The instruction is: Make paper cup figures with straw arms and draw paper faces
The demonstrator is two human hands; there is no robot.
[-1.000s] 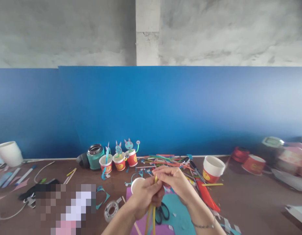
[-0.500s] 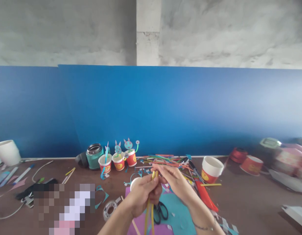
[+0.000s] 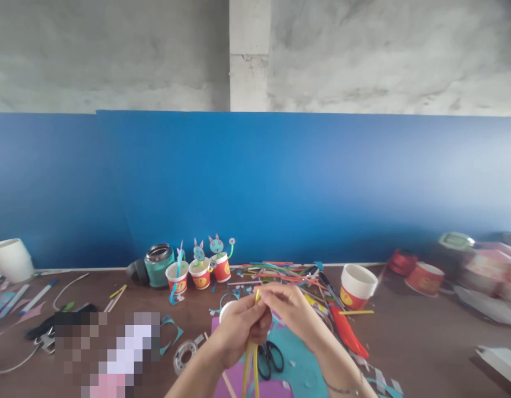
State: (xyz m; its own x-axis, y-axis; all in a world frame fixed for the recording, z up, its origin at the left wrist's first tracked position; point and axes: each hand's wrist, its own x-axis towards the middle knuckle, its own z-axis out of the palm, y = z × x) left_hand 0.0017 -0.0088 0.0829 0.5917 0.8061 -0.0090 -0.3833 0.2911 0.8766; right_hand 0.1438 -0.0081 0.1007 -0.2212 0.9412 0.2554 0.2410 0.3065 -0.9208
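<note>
My left hand [image 3: 241, 330] is closed around yellow straws [image 3: 256, 373], whose lower lengths hang below the fist in two strands. At the top of the fist, the thumb and fingers of my right hand [image 3: 291, 307] pinch the upper tip of the straws. Beneath my hands lie black-handled scissors [image 3: 270, 362] on teal paper [image 3: 303, 362] and purple paper [image 3: 274, 388]. A white round object [image 3: 227, 310] is partly hidden behind my left hand. To the left of my left forearm rests a tape roll [image 3: 178, 358].
Three decorated paper cups [image 3: 200, 275] stand at the back, beside a teal thermos [image 3: 161, 271]. A heap of coloured straws [image 3: 275, 272] lies right of them. Further right are stacked paper cups [image 3: 358, 284] and a red object [image 3: 348, 334]. A blue partition [image 3: 255, 188] borders the table.
My right-hand fingers have drawn in from a flatter pose to a pinch at the straws' top. My left hand keeps its hold with little movement.
</note>
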